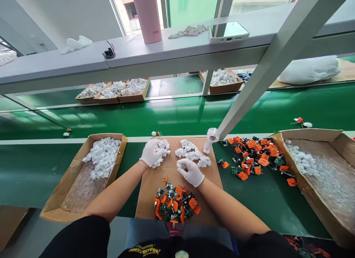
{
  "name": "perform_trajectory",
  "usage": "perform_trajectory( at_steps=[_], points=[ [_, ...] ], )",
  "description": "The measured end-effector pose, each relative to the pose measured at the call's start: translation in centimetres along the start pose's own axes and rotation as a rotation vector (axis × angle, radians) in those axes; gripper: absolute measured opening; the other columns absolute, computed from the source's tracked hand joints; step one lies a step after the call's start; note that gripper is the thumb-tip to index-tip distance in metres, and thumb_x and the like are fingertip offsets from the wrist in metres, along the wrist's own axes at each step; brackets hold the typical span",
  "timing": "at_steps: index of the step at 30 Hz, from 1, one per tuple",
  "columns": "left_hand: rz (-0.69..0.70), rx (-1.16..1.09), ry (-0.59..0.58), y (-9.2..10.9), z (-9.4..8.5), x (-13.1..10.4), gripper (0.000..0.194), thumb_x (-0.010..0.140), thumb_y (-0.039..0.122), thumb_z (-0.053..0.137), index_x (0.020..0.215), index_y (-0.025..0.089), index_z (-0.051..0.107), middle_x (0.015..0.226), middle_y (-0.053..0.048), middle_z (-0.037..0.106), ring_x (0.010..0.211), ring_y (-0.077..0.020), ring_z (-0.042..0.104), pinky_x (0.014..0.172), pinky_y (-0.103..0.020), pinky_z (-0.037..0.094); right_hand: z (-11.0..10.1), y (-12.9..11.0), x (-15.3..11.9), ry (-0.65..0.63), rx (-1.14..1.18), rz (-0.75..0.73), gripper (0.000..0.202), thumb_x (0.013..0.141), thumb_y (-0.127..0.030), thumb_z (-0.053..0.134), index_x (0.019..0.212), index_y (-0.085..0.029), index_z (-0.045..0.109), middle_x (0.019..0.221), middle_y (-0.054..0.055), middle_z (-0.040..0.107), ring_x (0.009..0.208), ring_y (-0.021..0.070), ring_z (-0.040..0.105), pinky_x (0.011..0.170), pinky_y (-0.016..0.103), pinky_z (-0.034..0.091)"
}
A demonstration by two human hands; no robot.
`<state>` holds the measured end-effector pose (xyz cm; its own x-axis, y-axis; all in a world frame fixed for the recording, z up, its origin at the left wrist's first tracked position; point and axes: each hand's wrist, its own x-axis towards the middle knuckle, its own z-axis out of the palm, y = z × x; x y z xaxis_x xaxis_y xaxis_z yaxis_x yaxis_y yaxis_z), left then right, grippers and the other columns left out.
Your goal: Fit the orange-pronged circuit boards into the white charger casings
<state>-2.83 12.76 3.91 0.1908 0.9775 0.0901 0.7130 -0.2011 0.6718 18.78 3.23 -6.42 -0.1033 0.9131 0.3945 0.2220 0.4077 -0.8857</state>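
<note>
Head view: white pieces (190, 150) lie on cardboard (148, 189), windows (192, 8) beyond.

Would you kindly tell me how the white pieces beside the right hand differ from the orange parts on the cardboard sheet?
Colour: the white pieces are plain white, while the orange parts show orange with green and dark circuitry.
Arrangement: the white pieces spread in an irregular patch; the orange parts form a rounder heap.
Place: the white pieces lie farther from the person's body than the orange parts.
Shared: both groups are loose on the same cardboard sheet.
</note>
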Motion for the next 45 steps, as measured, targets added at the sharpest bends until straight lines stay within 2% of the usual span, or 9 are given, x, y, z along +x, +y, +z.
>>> perform_trajectory(
  at_steps=[6,10,13,21,25,31,35,41,45],
  points=[
    [0.385,0.209,-0.132,1.5,0.0,-14.2,0.079,0.069,0.045,0.083,0.140,0.022,0.059,0.155,-0.016,0.044,0.147,-0.0379,0.039,0.124,-0.056,0.030,-0.5,1.1,0.4,-0.088,-0.067,0.013,0.028,0.093,-0.035,0.062,0.115,-0.020,0.070,0.084,0.005,0.075,0.069,0.0193,0.067,0.069,0.034,0.058],
    [0.138,0.394,-0.101,1.5,3.3,-23.5,0.115,0.058,0.058,0.088,0.156,0.023,0.039,0.167,-0.023,0.012,0.153,-0.0516,0.017,0.119,-0.067,0.030,-0.4,1.3,0.9,-0.086,-0.129,0.002,0.025,0.093,-0.034,0.059,0.107,-0.020,0.075,0.096,0.010,0.077,0.084,0.0247,0.072,0.086,0.042,0.059],
    [0.064,0.463,-0.115,1.4,6.4,-26.4,0.112,0.057,0.058,0.089,0.155,0.028,0.043,0.166,-0.020,0.017,0.152,-0.0532,0.017,0.117,-0.066,0.031,-0.6,0.7,1.4,-0.076,-0.154,-0.019,0.024,0.090,-0.028,0.060,0.107,-0.019,0.076,0.113,0.013,0.076,0.107,0.0281,0.070,0.101,0.045,0.055],
    [0.116,0.527,0.004,1.5,8.9,-21.0,0.068,0.080,0.057,0.074,0.143,0.038,0.057,0.158,-0.012,0.041,0.145,-0.0415,0.036,0.110,-0.058,0.041,-1.5,0.0,1.9,-0.078,-0.103,0.049,0.026,0.094,-0.035,0.066,0.114,-0.020,0.072,0.117,0.011,0.072,0.110,0.0262,0.067,0.101,0.048,0.056],
    [0.101,0.493,0.027,1.5,8.8,-18.9,0.055,0.081,0.055,0.074,0.133,0.038,0.065,0.149,-0.005,0.054,0.142,-0.0364,0.040,0.114,-0.052,0.038,-2.0,0.0,1.7,-0.097,-0.020,0.100,0.033,0.099,-0.039,0.061,0.122,-0.016,0.064,0.120,0.010,0.067,0.101,0.0208,0.068,0.087,0.041,0.060],
    [0.189,0.457,0.056,1.8,7.0,-19.0,0.035,0.083,0.049,0.072,0.117,0.042,0.074,0.149,0.001,0.056,0.141,-0.0388,0.042,0.113,-0.061,0.032,-3.6,0.1,1.5,-0.109,0.129,0.105,0.044,0.091,-0.055,0.061,0.105,-0.015,0.073,0.091,0.009,0.078,0.071,0.0177,0.070,0.069,0.034,0.061],
    [0.238,0.150,-0.097,2.1,5.5,-16.7,0.023,0.081,0.040,0.072,0.099,0.026,0.078,0.130,-0.005,0.070,0.127,-0.0326,0.058,0.112,-0.052,0.042,-4.2,-0.1,1.4,-0.035,0.176,0.111,0.041,0.090,-0.051,0.063,0.111,-0.018,0.073,0.098,0.009,0.078,0.077,0.0182,0.071,0.076,0.035,0.061],
    [0.125,-0.293,-0.248,2.5,4.9,-10.4,0.037,0.082,0.054,0.068,0.090,0.017,0.065,0.086,-0.005,0.073,0.078,-0.0206,0.070,0.071,-0.034,0.061,-3.8,-1.6,0.8,-0.001,-0.058,-0.015,0.026,0.085,-0.027,0.065,0.104,-0.014,0.075,0.103,0.011,0.077,0.089,0.0226,0.070,0.086,0.039,0.058],
    [-0.068,-0.733,-0.386,2.0,5.8,-8.7,0.050,0.082,0.064,0.068,0.092,0.017,0.056,0.100,-0.010,0.073,0.068,-0.0187,0.071,0.057,-0.032,0.061,-3.0,-2.2,0.1,0.014,-0.122,0.022,0.026,0.086,-0.025,0.061,0.105,-0.013,0.073,0.091,0.009,0.075,0.079,0.0204,0.067,0.077,0.037,0.057]
  ],
)
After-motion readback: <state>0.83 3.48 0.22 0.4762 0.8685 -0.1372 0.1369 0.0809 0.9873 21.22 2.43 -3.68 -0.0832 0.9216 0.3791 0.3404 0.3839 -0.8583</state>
